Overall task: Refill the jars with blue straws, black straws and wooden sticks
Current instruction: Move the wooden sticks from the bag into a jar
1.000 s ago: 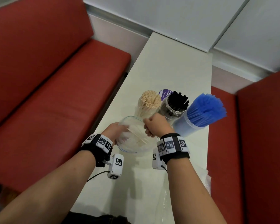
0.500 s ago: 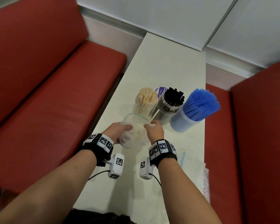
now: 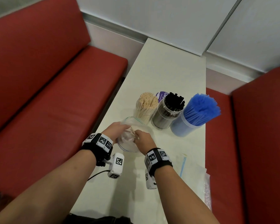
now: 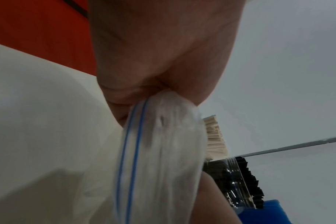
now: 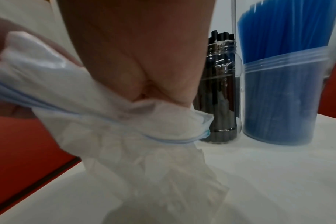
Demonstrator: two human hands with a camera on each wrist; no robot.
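Three jars stand in a row on the white table: wooden sticks, black straws, blue straws. Just in front of them both hands hold a clear zip bag with a blue seal line. My left hand pinches its left rim. My right hand pinches the right rim. A few wooden sticks poke up between the hands at the bag's mouth. The bag's bottom rests crumpled on the table.
Flat empty plastic bags lie at the table's right edge. A purple lid sits behind the jars. Red bench seats flank the table on the left and right. The far half of the table is bare.
The bag's mouth, held wide open a second ago, is now drawn in and crumpled between the hands. The right hand has moved from the stick jar back to the bag's rim.
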